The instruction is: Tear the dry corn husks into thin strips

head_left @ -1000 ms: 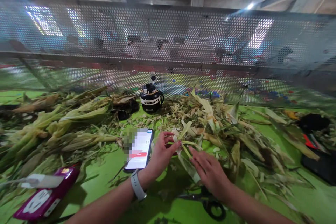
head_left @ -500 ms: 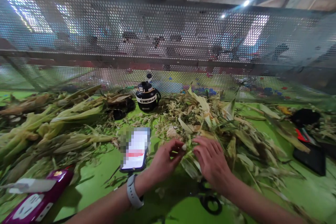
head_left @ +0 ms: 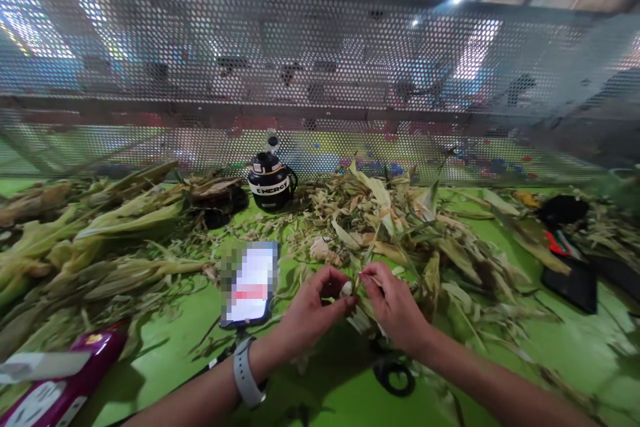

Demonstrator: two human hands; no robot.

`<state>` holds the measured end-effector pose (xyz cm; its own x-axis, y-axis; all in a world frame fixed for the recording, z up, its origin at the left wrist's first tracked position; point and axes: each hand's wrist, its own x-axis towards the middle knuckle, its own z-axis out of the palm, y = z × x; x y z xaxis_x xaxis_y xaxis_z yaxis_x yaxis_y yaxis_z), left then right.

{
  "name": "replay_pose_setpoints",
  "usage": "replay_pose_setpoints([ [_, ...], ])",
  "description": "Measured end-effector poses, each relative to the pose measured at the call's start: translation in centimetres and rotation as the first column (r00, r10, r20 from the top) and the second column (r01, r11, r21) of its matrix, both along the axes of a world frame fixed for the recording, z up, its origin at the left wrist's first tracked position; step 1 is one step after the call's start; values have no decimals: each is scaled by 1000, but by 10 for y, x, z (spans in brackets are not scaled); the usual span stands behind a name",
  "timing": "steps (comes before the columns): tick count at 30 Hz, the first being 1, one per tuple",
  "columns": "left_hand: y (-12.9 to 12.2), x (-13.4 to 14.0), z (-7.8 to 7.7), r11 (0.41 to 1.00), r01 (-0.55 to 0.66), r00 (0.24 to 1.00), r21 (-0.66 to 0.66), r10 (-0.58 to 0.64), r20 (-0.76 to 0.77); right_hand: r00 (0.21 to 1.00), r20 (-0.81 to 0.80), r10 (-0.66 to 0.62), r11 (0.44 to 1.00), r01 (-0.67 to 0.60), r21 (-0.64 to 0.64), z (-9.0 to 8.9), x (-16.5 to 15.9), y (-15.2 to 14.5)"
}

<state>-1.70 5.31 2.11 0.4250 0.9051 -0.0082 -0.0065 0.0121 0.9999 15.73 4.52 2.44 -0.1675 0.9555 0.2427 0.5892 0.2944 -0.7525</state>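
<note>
My left hand (head_left: 314, 307), with a grey watch on its wrist, pinches a small whitish piece (head_left: 347, 289) between thumb and fingers. Facing it, my right hand (head_left: 399, 312) has its thumb and fingertips pressed together; what they hold is too small to make out. Both hands are close together above the green table (head_left: 345, 400), in front of a heap of dried corn husks (head_left: 395, 227). Black scissors (head_left: 395, 379) lie beneath my right forearm, their blades mostly hidden. A cream-coloured clump (head_left: 323, 250) lies just beyond my left fingers.
A phone (head_left: 250, 283) is left of my hands. Behind it stands a black jug (head_left: 270, 183). Corn husks (head_left: 100, 233) cover the left side, near a purple device (head_left: 75, 373). A dark flat object (head_left: 570, 285) lies right. A perforated metal screen (head_left: 320, 80) closes the back.
My right fingers have drawn into a tighter pinch, and the whitish piece in my left hand shows more clearly. The view has shifted slightly, moving the surroundings left.
</note>
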Motion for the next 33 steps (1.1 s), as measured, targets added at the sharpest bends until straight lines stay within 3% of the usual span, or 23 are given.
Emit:
replay_pose_setpoints([
  [4,7,0,-3,983,-57,991,-174,78,113,976,-217,-34,990,2,-143,7,3,3],
  [8,13,-3,0,945,-99,969,-312,163,185,856,-515,-48,938,-139,-319,18,10,3],
  [11,15,-4,2,937,-99,966,-335,172,195,767,-641,21,925,-259,-279,19,15,1],
  [14,14,-4,5,932,-89,968,-350,164,190,785,-588,195,919,-356,-171,18,17,2],
  [18,11,-3,6,924,-31,971,-380,118,209,863,-320,391,916,-397,47,16,14,4],
  [24,10,-3,4,927,9,969,-375,85,233,909,-126,398,903,-364,227,17,11,1],
  [26,10,-3,4,922,23,969,-387,75,236,921,-172,348,928,-313,200,20,11,0],
  [28,10,-2,5,916,24,970,-400,76,233,925,-245,290,957,-288,46,22,11,-1],
  [31,8,-2,6,914,33,970,-404,67,233,930,-290,225,927,-296,-231,18,9,1],
  [33,8,-1,5,917,45,970,-397,55,236,942,-261,210,921,-280,-270,15,7,3],
])
